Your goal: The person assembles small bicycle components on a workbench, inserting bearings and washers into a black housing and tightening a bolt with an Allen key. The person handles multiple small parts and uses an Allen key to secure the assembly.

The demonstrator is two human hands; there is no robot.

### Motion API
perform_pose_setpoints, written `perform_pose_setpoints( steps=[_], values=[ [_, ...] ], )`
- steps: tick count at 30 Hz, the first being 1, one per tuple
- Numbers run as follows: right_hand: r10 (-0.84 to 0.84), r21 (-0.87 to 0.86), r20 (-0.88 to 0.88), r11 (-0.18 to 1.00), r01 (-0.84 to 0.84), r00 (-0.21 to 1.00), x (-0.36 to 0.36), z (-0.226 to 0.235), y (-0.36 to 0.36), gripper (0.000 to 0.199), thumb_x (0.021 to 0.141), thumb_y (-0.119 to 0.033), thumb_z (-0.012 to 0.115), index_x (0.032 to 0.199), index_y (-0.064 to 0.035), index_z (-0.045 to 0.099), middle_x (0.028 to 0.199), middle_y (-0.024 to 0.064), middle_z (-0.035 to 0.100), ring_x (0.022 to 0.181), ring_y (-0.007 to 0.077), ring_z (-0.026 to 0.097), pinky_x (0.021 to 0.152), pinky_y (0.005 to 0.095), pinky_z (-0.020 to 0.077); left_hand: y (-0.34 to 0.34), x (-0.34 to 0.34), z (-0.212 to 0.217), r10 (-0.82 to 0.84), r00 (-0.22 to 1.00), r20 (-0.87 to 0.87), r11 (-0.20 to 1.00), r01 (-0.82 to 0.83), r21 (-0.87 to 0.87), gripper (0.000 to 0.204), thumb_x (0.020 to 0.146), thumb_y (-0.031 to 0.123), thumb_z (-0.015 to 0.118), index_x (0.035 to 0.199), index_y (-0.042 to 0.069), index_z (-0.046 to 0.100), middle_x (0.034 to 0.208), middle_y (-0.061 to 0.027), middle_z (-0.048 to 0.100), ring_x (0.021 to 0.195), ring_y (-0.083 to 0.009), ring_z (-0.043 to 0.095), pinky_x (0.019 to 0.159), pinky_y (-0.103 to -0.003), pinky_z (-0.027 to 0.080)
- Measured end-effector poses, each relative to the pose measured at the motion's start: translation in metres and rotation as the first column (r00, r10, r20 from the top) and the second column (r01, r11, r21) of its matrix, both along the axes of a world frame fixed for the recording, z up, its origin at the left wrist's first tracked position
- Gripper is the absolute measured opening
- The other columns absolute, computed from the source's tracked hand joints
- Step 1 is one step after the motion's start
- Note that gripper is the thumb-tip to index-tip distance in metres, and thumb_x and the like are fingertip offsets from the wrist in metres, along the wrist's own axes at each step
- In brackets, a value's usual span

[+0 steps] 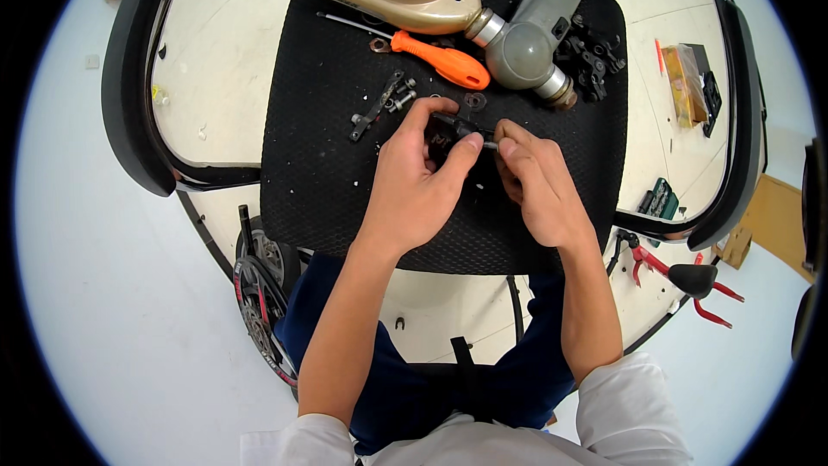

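Over the black mesh chair seat [345,216], my left hand [401,198] grips a small black part [442,131] with a pale mark on it. My right hand [545,194] is closed around a thin metal piece [490,145] at that part's right side; most of it is hidden by my fingers. Just left of my left hand lie a dark bracket [374,112] and several silver bolts [402,102]. A washer [474,102] rests beyond my fingers. Farther off is a screwdriver [442,59] with an orange handle.
A gold bicycle fork [457,4] and a grey frame tube joint [523,53] lie across the seat's far part. Black small parts [593,56] are piled right of them. Curved armrests [129,78] flank the seat. A wheel [259,311] and red fork [655,263] are below.
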State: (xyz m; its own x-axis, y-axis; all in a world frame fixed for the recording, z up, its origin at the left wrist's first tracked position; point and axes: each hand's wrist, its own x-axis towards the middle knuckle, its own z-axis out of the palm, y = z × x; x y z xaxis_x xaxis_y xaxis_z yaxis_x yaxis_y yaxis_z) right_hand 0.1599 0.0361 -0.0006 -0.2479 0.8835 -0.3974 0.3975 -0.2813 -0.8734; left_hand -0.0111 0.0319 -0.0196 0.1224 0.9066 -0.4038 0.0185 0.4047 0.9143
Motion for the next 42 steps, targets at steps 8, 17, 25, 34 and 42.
perform_pose_setpoints(
  steps=[8,17,25,34,42],
  values=[
    [-0.015,0.413,0.124,0.910,-0.038,0.992,-0.005,0.003,0.001,0.017,0.091,-0.009,0.061,0.100,0.0052,0.065,0.081,0.0156,0.061,0.066,0.0253,0.060,0.064,0.0325,0.0480,0.005,-0.005,0.005,0.149,0.967,0.206,0.974,-0.107,-0.201,0.031,0.094,0.017,0.062,0.117,-0.001,0.055,0.085,-0.0047,0.059,0.067,-0.0101,0.058,0.055,-0.024,0.044],
    [-0.146,0.421,-0.064,0.893,0.159,0.987,-0.003,-0.002,-0.005,0.010,0.080,0.000,0.073,0.090,0.0027,0.070,0.083,0.0113,0.072,0.071,0.0155,0.072,0.066,0.0238,0.0547,0.005,-0.006,0.005,0.168,0.924,0.342,0.967,-0.088,-0.239,0.025,0.095,0.017,0.060,0.113,0.001,0.055,0.086,-0.0041,0.058,0.069,-0.0115,0.057,0.056,-0.026,0.043],
    [-0.216,0.369,-0.080,0.900,0.230,0.973,-0.006,-0.006,-0.008,0.010,0.082,-0.003,0.074,0.086,0.0031,0.068,0.075,0.0101,0.071,0.064,0.0127,0.070,0.058,0.0225,0.0530,0.005,-0.002,0.001,0.169,0.937,0.305,0.975,-0.114,-0.190,0.032,0.094,0.018,0.062,0.117,-0.003,0.054,0.079,-0.0039,0.058,0.066,-0.0085,0.057,0.055,-0.024,0.044],
    [-0.241,0.385,-0.107,0.885,0.264,0.965,-0.012,-0.010,-0.010,0.017,0.085,-0.004,0.072,0.076,0.0024,0.060,0.067,0.0080,0.066,0.060,0.0112,0.069,0.052,0.0222,0.0500,0.004,0.001,0.004,0.186,0.924,0.334,0.974,-0.130,-0.183,0.035,0.095,0.018,0.061,0.121,-0.004,0.053,0.083,-0.0042,0.058,0.068,-0.0079,0.056,0.057,-0.023,0.045],
    [-0.225,0.445,0.099,0.881,0.160,0.969,-0.012,-0.006,-0.007,0.022,0.090,-0.011,0.068,0.078,-0.0012,0.054,0.060,0.0099,0.058,0.049,0.0172,0.059,0.048,0.0289,0.0447,0.003,-0.001,0.005,0.135,0.925,0.355,0.982,-0.078,-0.171,0.036,0.097,0.016,0.059,0.126,-0.003,0.048,0.091,-0.0047,0.055,0.073,-0.0120,0.057,0.059,-0.026,0.043]
  ],
)
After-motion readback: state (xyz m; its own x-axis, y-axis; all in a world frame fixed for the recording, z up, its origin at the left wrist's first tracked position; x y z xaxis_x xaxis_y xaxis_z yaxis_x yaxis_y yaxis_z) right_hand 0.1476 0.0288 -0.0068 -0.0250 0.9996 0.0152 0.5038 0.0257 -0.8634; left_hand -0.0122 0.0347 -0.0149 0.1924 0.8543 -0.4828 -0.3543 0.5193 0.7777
